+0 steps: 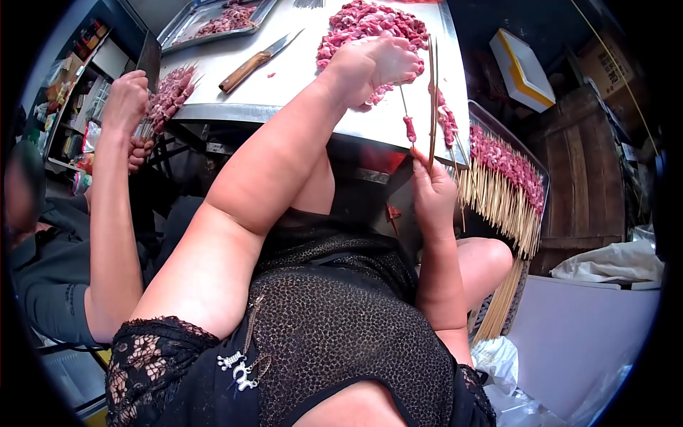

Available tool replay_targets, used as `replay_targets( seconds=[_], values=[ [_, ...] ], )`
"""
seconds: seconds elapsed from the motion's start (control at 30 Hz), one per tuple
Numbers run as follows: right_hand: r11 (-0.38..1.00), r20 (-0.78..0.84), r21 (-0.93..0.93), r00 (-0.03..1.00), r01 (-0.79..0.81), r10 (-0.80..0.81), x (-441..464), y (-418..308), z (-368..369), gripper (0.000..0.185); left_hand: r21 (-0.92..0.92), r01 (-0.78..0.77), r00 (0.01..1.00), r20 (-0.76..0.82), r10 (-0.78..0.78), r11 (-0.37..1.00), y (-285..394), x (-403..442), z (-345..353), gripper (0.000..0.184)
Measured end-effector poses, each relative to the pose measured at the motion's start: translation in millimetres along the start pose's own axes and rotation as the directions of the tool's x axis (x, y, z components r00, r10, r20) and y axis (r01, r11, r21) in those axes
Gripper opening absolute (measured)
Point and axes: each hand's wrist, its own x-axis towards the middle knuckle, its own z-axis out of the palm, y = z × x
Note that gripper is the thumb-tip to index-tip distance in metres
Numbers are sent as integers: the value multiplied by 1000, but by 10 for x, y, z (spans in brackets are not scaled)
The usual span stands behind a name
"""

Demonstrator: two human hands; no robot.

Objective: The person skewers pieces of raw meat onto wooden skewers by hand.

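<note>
My right hand (434, 186) is closed round the lower end of a skewer (410, 128), pinched between thumb and fingers, with a few small pieces of meat threaded on it. More thin bare bamboo sticks (432, 92) rise from the same hand. My left hand (373, 65) rests at the near edge of the raw meat pile (373, 25). Its fingers are curled close to the skewer's tip; whatever they pinch is hidden. A strip of meat on a stick (447, 121) lies on the white table (284, 89) beside the right hand.
A wooden-handled knife (257, 62) and a metal tray of meat (213, 21) lie on the table. Right of it, a tray (546, 185) holds many finished skewers (509, 174). At left, another person's hand (126, 99) is near a bundle of skewers (171, 96). A white-yellow box (523, 71) stands at right.
</note>
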Motion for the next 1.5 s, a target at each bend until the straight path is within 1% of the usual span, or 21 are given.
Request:
replay_targets(
  seconds=[0.03, 0.13, 0.3, 0.37, 0.53, 0.57, 0.63, 0.7, 0.77, 0.8, 0.87, 1.0, 1.07, 1.13, 1.2, 1.23, 1.27, 1.33, 1.4, 1.43, 1.5],
  values=[
    [1000, -3, -1, 1000, -1, 1, 3, -10, -12, 22, -61, 45, 997, 61, -42, 997, 6, 0, -13, 31],
    [999, 4, 40, 1000, 11, -11, 13, -9, -33, 22, -25, 71, 996, 64, -69, 997, -13, 23, -22, 33],
    [997, 2, 73, 1000, 22, -22, 30, 76, 4, 22, -107, 33, 996, 88, -24, 994, -162, 32, 23, 27],
    [996, -8, 46, 997, 74, -74, 34, 74, 36, 23, -63, -58, 998, 21, 60, 996, -192, 2, 97, 24],
    [989, -19, 36, 989, 144, -143, 23, 70, 101, 23, 6, -209, 977, 52, 208, 978, -295, 16, 109, 20],
    [994, -17, 53, 995, 95, -94, 7, 22, 91, 23, 73, -255, 966, 66, 251, 964, -287, 8, 127, 19],
    [996, -15, 70, 999, 47, -46, 2, 4, 94, 22, 34, -260, 958, 132, 253, 965, -300, 56, 54, 18],
    [990, -25, 91, 994, 112, -111, 15, 23, 117, 22, -6, -259, 947, 197, 255, 966, -298, 66, 25, 17],
    [985, 9, 168, 999, 45, -48, -10, -36, 120, 22, 182, -302, 942, 210, 264, 936, -281, 40, 39, 22],
    [971, 47, 239, 999, -22, 11, -19, -74, 121, 22, 183, -302, 942, 209, 263, 936, -280, 30, 53, 22],
    [941, 76, 328, 995, -81, 59, -16, -119, 145, 22, 72, -182, 974, 149, 169, 981, -284, 15, 93, 21],
    [853, 167, 481, 976, -202, 137, -7, -186, 130, 25, 51, -126, 981, 158, 116, 991, -273, -18, 144, 20],
    [859, 92, 489, 988, -151, 122, 48, -236, 172, 26, 320, -45, 969, 243, -36, 946, -269, -156, 233, 21],
    [828, 128, 539, 987, -154, 101, 133, -338, 134, 28, 258, -102, 951, 309, 18, 961, -357, -178, 297, 20],
    [862, 79, 492, 993, -118, 91, 187, -321, 92, 29, 261, -17, 938, 340, -75, 965, -363, -107, 317, 24],
    [875, 51, 476, 996, -88, 72, 192, -260, 56, 28, 441, -19, 923, 352, -154, 897, -305, -79, 325, 34],
    [866, 56, 490, 995, -95, 77, 179, -259, 9, 27, 507, 48, 933, 286, -220, 860, -249, -97, 295, 42],
    [855, 45, 516, 998, -57, 40, 153, -231, -57, 27, 561, -83, 986, 164, -13, 824, -125, 35, 189, 48],
    [849, 14, 526, 999, -43, 42, 134, -225, -68, 27, 609, -239, 967, 82, 239, 756, -90, 388, -173, 37],
    [844, -12, 535, 999, -30, 44, 125, -221, -72, 26, 609, -239, 968, 83, 239, 757, -84, 480, -276, 37],
    [845, -6, 535, 999, -29, 39, 133, -182, -100, 27, 910, -337, 876, 209, 435, 243, -47, 577, -363, 23]
  ],
)
